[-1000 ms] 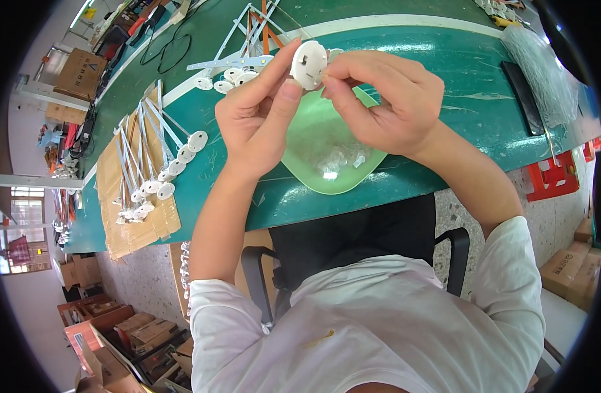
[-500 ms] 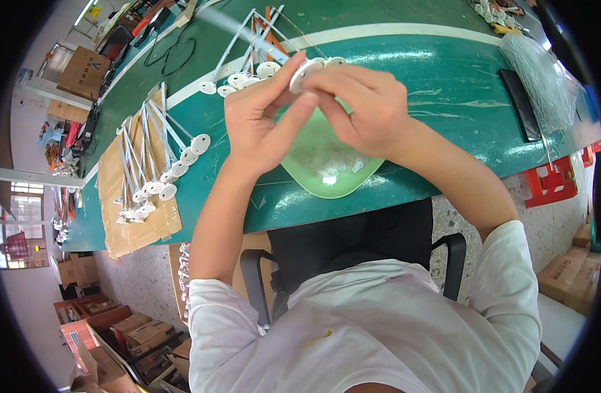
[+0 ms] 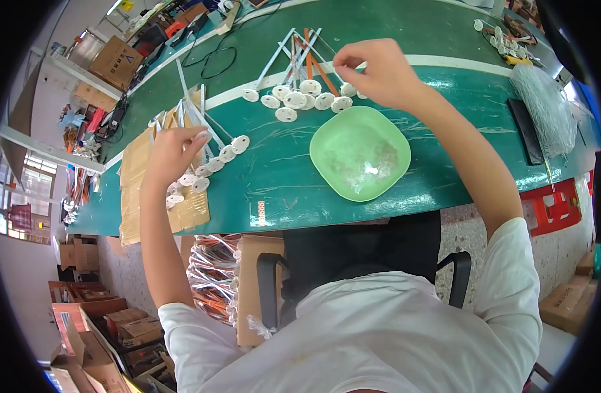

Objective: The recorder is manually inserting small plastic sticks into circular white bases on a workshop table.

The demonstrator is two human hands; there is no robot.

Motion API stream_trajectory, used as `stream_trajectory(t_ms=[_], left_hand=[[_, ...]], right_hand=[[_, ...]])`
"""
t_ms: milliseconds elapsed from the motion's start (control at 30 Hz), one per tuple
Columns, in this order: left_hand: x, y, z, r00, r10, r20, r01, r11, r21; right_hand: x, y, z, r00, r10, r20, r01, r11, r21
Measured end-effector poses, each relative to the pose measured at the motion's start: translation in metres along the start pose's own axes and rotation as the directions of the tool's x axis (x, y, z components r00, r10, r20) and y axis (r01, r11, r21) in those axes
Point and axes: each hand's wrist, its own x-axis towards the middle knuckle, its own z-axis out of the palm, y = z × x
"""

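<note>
The left hand (image 3: pixel 173 152) lay over the row of white disc-ended rods (image 3: pixel 212 160) on the cardboard sheet (image 3: pixel 135 177), fingers curled on one rod. The right hand (image 3: pixel 372 69) was pinched on something too small to tell — just above the second cluster of disc-ended rods (image 3: pixel 300 98). Between them the green dish (image 3: pixel 359 154) sat on the green bench (image 3: pixel 281 183).

Small clear pieces in the green bowl (image 3: pixel 327 170) blur together; indistinguishable.
</note>
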Motion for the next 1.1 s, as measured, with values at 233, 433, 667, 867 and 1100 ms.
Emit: stream_trajectory(t_ms=[233,433,667,867,1100], left_hand=[[-0.010,-0.023,0.007,0.995,-0.032,0.092,0.019,0.991,0.134],[0.003,0.023,0.017,0.993,0.061,-0.101,-0.040,0.980,0.193],[0.035,0.125,0.049,0.955,0.213,-0.207,-0.282,0.869,-0.407],[0.082,0.183,0.111,0.923,0.219,-0.317,-0.365,0.765,-0.530],[0.072,0.186,0.138,0.902,0.149,-0.406,-0.383,0.709,-0.592]], right_hand=[[0.041,-0.003,0.062,0.953,-0.275,0.123,0.287,0.954,-0.086],[0.041,-0.020,0.066,0.940,-0.197,0.278,0.264,0.937,-0.228],[-0.009,-0.017,0.004,0.965,-0.262,0.004,0.260,0.958,0.124],[-0.031,-0.004,0.012,0.922,-0.286,-0.261,0.328,0.935,0.134],[-0.045,0.004,0.018,0.926,-0.288,-0.245,0.314,0.947,0.075]])
